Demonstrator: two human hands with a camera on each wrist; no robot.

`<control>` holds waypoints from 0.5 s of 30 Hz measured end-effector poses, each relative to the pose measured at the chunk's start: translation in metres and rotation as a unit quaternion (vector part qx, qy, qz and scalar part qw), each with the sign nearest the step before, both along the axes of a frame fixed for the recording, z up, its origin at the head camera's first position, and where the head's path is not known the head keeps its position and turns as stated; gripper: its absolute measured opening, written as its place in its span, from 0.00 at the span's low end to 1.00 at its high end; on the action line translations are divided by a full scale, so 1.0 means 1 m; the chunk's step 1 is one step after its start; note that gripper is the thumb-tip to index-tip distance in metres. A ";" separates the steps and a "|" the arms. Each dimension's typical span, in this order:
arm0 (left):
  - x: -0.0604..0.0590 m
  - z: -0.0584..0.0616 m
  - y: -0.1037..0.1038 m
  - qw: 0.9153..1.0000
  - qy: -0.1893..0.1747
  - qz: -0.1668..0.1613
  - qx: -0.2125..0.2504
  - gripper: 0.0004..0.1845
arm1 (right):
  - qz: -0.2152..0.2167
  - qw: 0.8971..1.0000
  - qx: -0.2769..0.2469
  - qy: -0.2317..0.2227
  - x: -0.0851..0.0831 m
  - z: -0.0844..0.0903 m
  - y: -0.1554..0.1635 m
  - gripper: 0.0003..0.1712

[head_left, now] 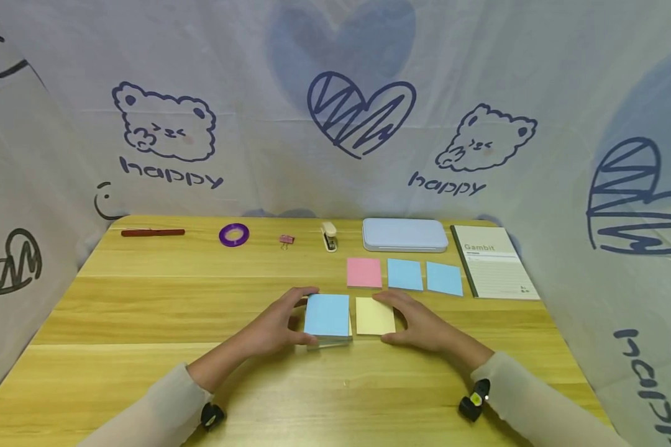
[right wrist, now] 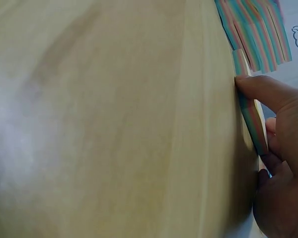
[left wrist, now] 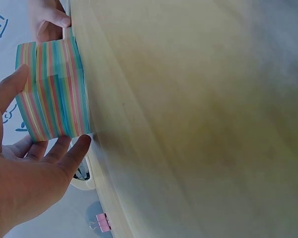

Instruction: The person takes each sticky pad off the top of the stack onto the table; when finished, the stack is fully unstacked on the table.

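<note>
Hands (head_left: 279, 326) (head_left: 419, 326) cupped around blue-topped (head_left: 327, 315) and yellow-topped note pads (head_left: 374, 315).

pen (head_left: 153, 233), tape (head_left: 233, 234), clip (head_left: 286, 239), stapler (head_left: 329, 236), case (head_left: 405, 235), notebk (head_left: 496, 269).

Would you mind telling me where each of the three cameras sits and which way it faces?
Head: worn high, looking forward and down at the table; both forearms, left hand and right hand show.
Left wrist: low beside the left hand, facing the thick striped note block; palm and fingers show.
Right wrist: low at table level, facing the thin note pad; fingers show.
Shared: all three views show the thick block.
</note>
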State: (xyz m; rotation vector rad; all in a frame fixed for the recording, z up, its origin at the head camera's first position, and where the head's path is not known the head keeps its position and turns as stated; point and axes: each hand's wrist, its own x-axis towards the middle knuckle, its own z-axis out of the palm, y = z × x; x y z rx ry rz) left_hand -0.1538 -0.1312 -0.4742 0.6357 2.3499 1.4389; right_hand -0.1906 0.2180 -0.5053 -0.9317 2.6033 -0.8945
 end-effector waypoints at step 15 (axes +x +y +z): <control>-0.001 0.000 -0.002 1.000 -0.024 -0.002 0.000 0.51 | 0.003 1.000 -0.003 0.004 0.001 0.008 0.000 0.51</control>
